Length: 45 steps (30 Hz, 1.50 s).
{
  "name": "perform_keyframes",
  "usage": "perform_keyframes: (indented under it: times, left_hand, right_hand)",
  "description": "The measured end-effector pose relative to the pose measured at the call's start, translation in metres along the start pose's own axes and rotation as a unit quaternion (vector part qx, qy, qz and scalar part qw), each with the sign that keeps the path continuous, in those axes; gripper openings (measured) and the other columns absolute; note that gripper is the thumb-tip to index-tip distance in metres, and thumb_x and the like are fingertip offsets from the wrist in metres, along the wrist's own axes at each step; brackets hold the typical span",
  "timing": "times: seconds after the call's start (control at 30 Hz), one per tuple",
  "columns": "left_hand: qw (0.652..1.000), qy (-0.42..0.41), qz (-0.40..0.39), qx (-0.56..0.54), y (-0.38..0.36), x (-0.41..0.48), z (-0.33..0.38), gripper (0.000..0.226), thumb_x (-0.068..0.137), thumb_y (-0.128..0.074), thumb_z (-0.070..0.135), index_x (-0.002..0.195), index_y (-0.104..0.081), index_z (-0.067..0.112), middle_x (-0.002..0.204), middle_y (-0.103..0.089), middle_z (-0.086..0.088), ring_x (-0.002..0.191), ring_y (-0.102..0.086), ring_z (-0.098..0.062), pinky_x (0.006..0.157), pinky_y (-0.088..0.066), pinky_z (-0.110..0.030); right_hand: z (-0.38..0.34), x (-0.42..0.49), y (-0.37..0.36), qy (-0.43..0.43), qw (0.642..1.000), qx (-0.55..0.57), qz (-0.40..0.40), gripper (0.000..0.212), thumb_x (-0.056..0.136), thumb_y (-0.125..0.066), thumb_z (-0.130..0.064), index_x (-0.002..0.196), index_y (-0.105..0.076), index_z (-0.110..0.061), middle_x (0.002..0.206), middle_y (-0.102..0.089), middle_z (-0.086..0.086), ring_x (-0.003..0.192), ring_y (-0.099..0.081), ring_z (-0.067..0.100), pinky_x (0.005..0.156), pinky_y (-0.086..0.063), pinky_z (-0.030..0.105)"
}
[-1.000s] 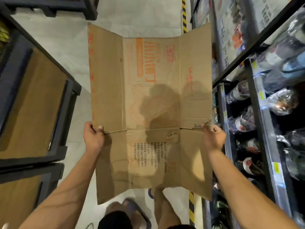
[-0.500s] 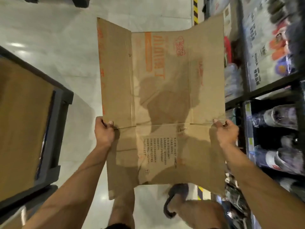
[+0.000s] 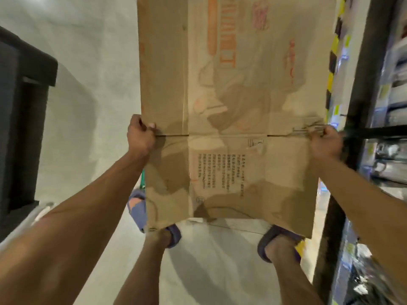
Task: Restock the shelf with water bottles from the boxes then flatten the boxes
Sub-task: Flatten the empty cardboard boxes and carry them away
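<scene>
A flattened brown cardboard box (image 3: 229,89) with orange print hangs spread out in front of me, its near flaps drooping toward my feet. My left hand (image 3: 141,134) grips its left edge at the fold line. My right hand (image 3: 326,144) grips the right edge at the same fold, where the cardboard is crumpled. Blurred water bottles (image 3: 383,155) lie on the black metal shelf (image 3: 361,89) at the right.
A dark cart or pallet frame (image 3: 22,115) stands at the left. Pale concrete floor (image 3: 88,106) lies between it and the shelf. Yellow-black hazard tape (image 3: 332,69) runs along the shelf base. My feet in blue sandals (image 3: 277,241) stand under the box.
The view has tilted downward and the flattened box now fills more of the frame, closer to me. Both hands keep the same grip on its edges. My feet have shifted.
</scene>
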<state>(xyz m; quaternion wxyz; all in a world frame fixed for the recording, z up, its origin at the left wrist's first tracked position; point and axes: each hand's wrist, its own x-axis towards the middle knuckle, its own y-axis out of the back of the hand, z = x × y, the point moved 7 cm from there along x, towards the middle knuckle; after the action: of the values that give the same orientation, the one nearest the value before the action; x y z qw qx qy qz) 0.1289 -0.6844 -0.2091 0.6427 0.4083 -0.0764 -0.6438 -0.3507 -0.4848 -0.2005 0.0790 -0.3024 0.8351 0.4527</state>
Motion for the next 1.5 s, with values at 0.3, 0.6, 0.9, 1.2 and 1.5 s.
perform_keyframes:
  times: [0.3,0.6,0.9,1.2,1.5]
  left_hand:
    - [0.996,0.083,-0.029,0.003,-0.098,0.063,-0.117,0.028,0.099,-0.056,0.016,0.127,-0.053,0.019,0.114,-0.063,0.000,0.108,-0.063,-0.025,0.098,-0.057,-0.047]
    - [0.983,0.179,-0.026,-0.022,-0.128,0.087,-0.154,0.026,0.104,-0.044,0.003,0.097,-0.049,0.028,0.095,-0.056,0.005,0.075,-0.062,-0.017,0.045,-0.055,-0.023]
    - [0.992,0.124,0.031,0.003,-0.126,0.132,-0.141,0.028,0.097,-0.053,0.016,0.119,-0.060,0.030,0.112,-0.060,0.002,0.108,-0.060,-0.026,0.091,-0.057,-0.038]
    - [0.983,0.154,0.025,0.093,-0.100,0.185,-0.154,0.037,0.096,-0.055,0.034,0.132,-0.055,0.024,0.135,-0.052,-0.011,0.121,-0.057,-0.036,0.103,-0.052,-0.050]
    - [0.978,0.203,-0.019,-0.029,-0.093,0.183,-0.167,0.045,0.098,-0.069,0.026,0.136,-0.051,0.011,0.125,-0.063,-0.007,0.100,-0.069,-0.027,0.072,-0.063,-0.039]
  right_hand:
    - [0.099,0.086,-0.116,-0.011,0.997,-0.057,-0.060,0.030,0.099,-0.061,-0.019,0.123,-0.065,-0.001,0.120,-0.067,0.020,0.111,-0.063,0.033,0.082,-0.045,0.030]
    - [0.138,0.112,-0.138,-0.082,0.988,-0.102,-0.088,0.041,0.105,-0.057,-0.031,0.137,-0.056,-0.004,0.141,-0.057,0.020,0.127,-0.054,0.039,0.098,-0.044,0.040]
    - [0.121,0.140,-0.151,-0.073,0.992,-0.062,-0.086,0.035,0.105,-0.058,-0.034,0.129,-0.060,-0.009,0.125,-0.062,0.015,0.104,-0.053,0.028,0.083,-0.040,0.035]
    - [0.104,0.124,-0.183,-0.061,0.993,-0.041,-0.088,0.034,0.104,-0.058,-0.037,0.126,-0.062,-0.012,0.117,-0.064,0.008,0.102,-0.055,0.025,0.085,-0.042,0.032]
    - [0.098,0.114,-0.205,-0.133,0.980,0.034,-0.146,0.042,0.094,-0.072,-0.046,0.127,-0.068,-0.020,0.120,-0.072,0.002,0.109,-0.068,0.027,0.101,-0.055,0.046]
